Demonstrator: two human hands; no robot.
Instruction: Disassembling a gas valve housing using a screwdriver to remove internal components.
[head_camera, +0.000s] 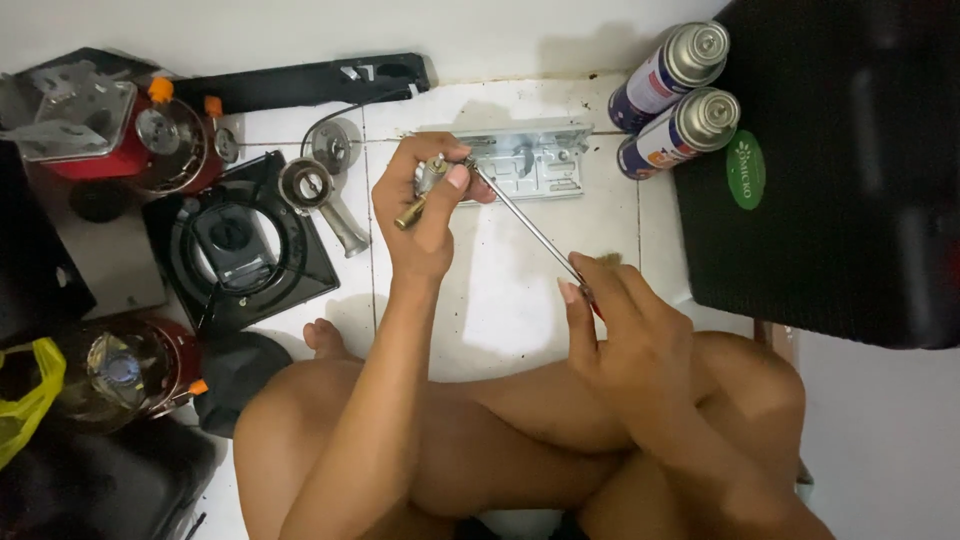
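I sit cross-legged on a white tiled floor. My left hand (425, 205) grips a small metal valve part with a brass tip (424, 190), held above the floor. My right hand (620, 320) holds the red handle of a long screwdriver (525, 222), whose thin steel shaft runs up and left until its tip meets the valve part between my left fingers. Just behind the left hand lies a flat silver metal bracket plate (535, 160) on the tiles.
Two gas canisters (680, 95) lie at the upper right beside a large black case (840, 170). To the left sit a black stove burner plate (240, 245), a metal burner tube (325, 200), red stove parts (110, 135), a black bar (310, 82) and a yellow bag (25, 395).
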